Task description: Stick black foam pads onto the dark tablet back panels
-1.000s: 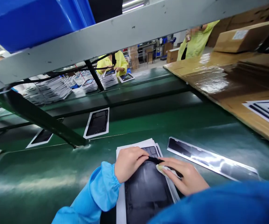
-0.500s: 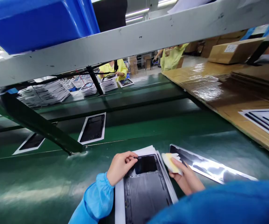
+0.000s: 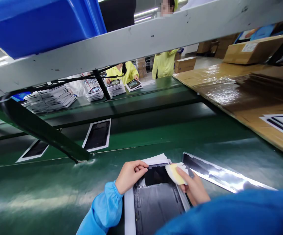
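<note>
A dark tablet back housing (image 3: 157, 205) lies on white sheets (image 3: 129, 215) in front of me. Across its upper part is a glossy black rectangular film (image 3: 156, 176). My left hand (image 3: 131, 174) is at the housing's upper left corner, thumb and fingers pinched together; what is between them is hidden. In my right hand (image 3: 192, 186) I grip a soft yellow-and-white pad (image 3: 177, 173), its edge over the film's upper right corner. Right of that hand, a long shiny strip with a dark surface (image 3: 220, 171) rests on the green bench.
Two more housings on white sheets (image 3: 97, 134) lie further back, near a slanted green post (image 3: 43, 129). A grey beam (image 3: 131, 42) with a blue bin (image 3: 45, 26) crosses overhead. Cardboard (image 3: 220, 88) covers the right side. Co-workers in yellow stand beyond stacked sheets (image 3: 49, 98).
My right hand has brought the pad left, onto the housing's upper right corner. My left hand stays at the upper left corner. A co-worker in the background has shifted left.
</note>
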{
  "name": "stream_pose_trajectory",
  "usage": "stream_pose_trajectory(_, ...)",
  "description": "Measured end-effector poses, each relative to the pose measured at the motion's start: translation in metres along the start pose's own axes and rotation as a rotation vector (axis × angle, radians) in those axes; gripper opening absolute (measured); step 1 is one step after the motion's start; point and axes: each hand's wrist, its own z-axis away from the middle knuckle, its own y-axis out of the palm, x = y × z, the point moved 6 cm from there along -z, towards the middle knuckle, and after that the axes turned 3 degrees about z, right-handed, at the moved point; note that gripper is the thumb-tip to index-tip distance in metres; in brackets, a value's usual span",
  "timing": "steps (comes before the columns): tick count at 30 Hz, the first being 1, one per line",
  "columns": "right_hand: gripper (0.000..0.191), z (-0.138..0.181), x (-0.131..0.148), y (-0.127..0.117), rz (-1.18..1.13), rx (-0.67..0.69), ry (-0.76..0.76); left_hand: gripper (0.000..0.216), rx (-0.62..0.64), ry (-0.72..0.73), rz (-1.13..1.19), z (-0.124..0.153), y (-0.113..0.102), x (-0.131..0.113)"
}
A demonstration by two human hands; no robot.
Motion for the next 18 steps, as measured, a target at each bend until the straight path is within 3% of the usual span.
stream_pose_trajectory(6,0.055,-0.0019,0.0019,-0.0050,0.008,0.015,0.004,0.027,0.005,-0.004,-0.002,-0.0007,0.0021,0.0012)
stream_pose_trajectory(18,0.050,-0.0037,-0.0015,-0.0103,0.069,0.007,-0.011,0.027,0.013,-0.002,-0.014,-0.0012,-0.0003,-0.0004)
